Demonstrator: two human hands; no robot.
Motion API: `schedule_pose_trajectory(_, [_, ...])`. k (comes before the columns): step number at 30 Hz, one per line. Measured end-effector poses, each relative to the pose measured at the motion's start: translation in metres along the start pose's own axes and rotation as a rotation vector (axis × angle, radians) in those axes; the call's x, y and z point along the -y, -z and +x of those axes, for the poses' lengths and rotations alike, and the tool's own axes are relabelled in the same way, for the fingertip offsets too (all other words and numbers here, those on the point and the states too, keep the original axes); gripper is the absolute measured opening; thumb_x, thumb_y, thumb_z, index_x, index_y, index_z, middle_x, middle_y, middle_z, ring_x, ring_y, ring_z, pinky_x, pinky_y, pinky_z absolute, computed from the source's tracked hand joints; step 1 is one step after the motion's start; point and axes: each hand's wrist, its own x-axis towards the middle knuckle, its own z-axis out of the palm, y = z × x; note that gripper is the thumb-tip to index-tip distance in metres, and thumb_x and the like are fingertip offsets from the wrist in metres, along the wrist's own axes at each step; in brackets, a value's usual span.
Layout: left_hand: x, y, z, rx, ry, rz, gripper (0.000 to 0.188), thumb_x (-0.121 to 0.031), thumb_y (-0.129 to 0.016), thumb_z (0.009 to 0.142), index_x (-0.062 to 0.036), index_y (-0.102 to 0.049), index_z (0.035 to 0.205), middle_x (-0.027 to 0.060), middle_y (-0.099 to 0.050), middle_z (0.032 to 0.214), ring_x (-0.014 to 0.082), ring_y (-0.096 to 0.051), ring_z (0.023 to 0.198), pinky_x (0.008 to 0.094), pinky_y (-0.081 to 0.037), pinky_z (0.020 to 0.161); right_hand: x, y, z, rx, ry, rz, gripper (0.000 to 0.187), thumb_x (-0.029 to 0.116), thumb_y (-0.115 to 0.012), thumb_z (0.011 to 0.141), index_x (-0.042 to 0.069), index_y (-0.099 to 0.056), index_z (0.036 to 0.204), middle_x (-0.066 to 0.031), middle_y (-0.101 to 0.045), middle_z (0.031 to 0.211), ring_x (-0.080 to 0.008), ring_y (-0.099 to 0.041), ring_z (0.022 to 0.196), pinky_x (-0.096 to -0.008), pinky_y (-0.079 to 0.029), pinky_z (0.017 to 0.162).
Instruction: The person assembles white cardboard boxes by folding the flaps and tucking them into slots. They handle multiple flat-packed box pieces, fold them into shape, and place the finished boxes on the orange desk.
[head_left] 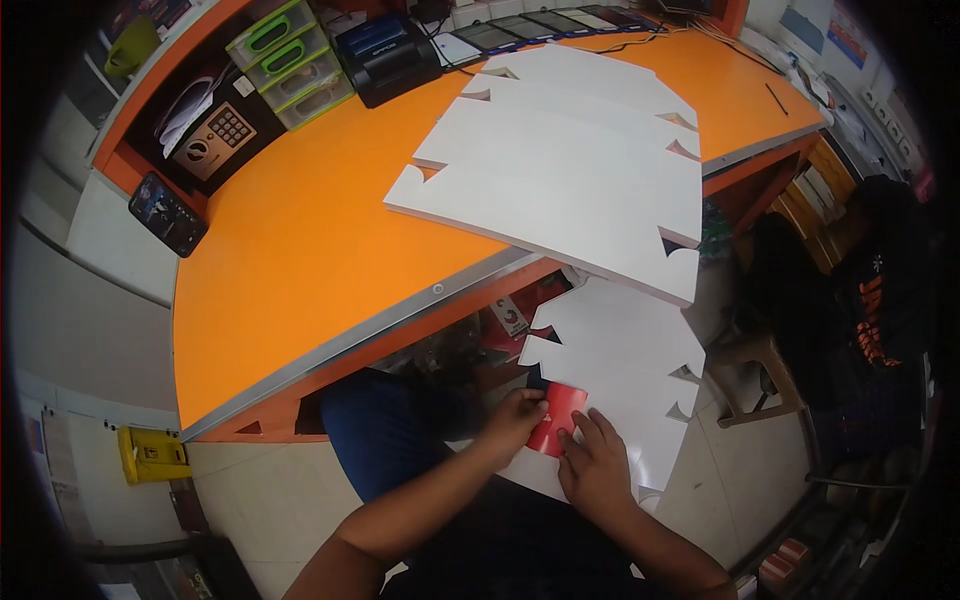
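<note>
While both hands meet low in the head view, a red card (pixel 560 412) lies between them, over a white sheet (pixel 630 345) with notched edges. Taking the card as the dial's centre, the left hand (pixel 512 424) comes in at nine o'clock, its thumb and fingers pinching the card's near edge. The right hand (pixel 597 462) sits at four o'clock: its thumb touches the card's lower right part, and its other fingers reach up along the three o'clock edge, slightly spread; whether they grip the card, I cannot tell. Up at twelve o'clock, a stack of white sheets (pixel 570 150) lies on the orange desk (pixel 320 240), jutting over its edge. Toward ten o'clock on the desk, a phone (pixel 168 214) leans near a safe (pixel 215 140), with clear drawers (pixel 290 65) and a black printer (pixel 385 58) around eleven.
</note>
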Motion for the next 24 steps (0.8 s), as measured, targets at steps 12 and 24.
schedule_pose_trajectory(12, [-0.012,0.006,0.013,0.185,0.042,0.418,0.028,-0.033,-0.067,0.096,-0.0054,-0.065,0.092,-0.0007,-0.059,0.078,0.0079,-0.051,0.069,0.0274,-0.043,0.059,-0.013,-0.003,-0.007,-0.021,0.036,0.073,0.037,0.004,-0.072,0.073,0.003,-0.068,0.11,-0.0196,-0.055,0.132,-0.0412,-0.051,0.127,-0.0494,-0.045,0.1])
schedule_pose_trajectory(24, [-0.062,-0.013,-0.004,0.257,-0.08,0.319,0.052,-0.041,-0.063,0.098,-0.0008,-0.051,0.129,0.0128,-0.06,0.118,0.0197,-0.057,0.108,0.034,-0.048,0.092,-0.002,0.025,-0.009,-0.051,-0.039,0.315,0.041,0.007,-0.072,0.076,0.004,-0.065,0.117,-0.0183,-0.058,0.13,-0.0377,-0.055,0.122,-0.0468,-0.046,0.1])
